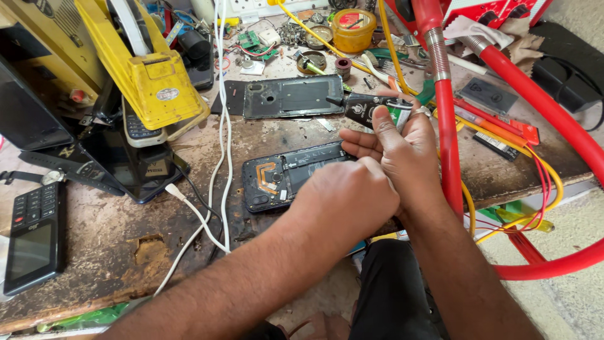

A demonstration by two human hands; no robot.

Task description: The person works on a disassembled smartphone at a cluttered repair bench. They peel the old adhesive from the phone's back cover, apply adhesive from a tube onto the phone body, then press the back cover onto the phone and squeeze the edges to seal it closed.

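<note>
The left hand [349,198] presses down on the opened smartphone [283,176] at frame centre; the right hand [402,148] grips a small glue tube [393,113]. The phone looks light, rigid and fragile inside, best held by its edges.

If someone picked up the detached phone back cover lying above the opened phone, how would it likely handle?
The back cover looks thin and flat, so probably light and somewhat bendy. Lying flush on the workbench, its edge may be hard to lift. Its glossy dark surface could be slippery.
</note>
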